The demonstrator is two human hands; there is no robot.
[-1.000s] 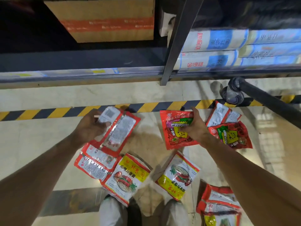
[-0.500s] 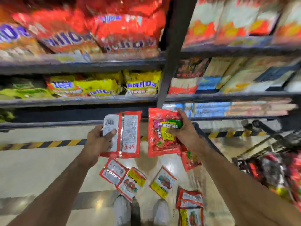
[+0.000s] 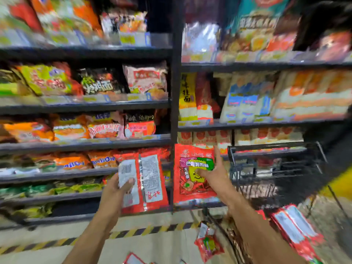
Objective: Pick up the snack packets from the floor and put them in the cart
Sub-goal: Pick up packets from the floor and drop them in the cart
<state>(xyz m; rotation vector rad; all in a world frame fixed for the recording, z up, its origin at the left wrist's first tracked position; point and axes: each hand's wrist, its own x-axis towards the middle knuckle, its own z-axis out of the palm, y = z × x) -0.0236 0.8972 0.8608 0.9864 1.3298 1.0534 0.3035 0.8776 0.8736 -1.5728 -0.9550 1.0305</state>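
Observation:
My left hand (image 3: 116, 193) grips a red snack packet (image 3: 150, 180) with its white printed back facing me, held upright at chest height. My right hand (image 3: 217, 174) holds a second red packet (image 3: 188, 180) showing a green and yellow label, thumb across its front. The black wire cart (image 3: 270, 164) stands just right of my right hand, and red packets (image 3: 297, 231) lie in its lower right part. Another red packet (image 3: 208, 244) lies on the floor below my right arm, and the corner of one more packet (image 3: 133, 259) shows at the bottom edge.
Dark store shelves (image 3: 85, 107) packed with noodle and snack bags fill the view ahead, split by a black upright post (image 3: 174, 101). A yellow-black hazard stripe (image 3: 137, 232) runs along the floor at the shelf base. The picture is motion-blurred.
Both hands have risen from the floor with one packet each. My view has tilted up from the floor to the shelves, and the cart has come into view on the right.

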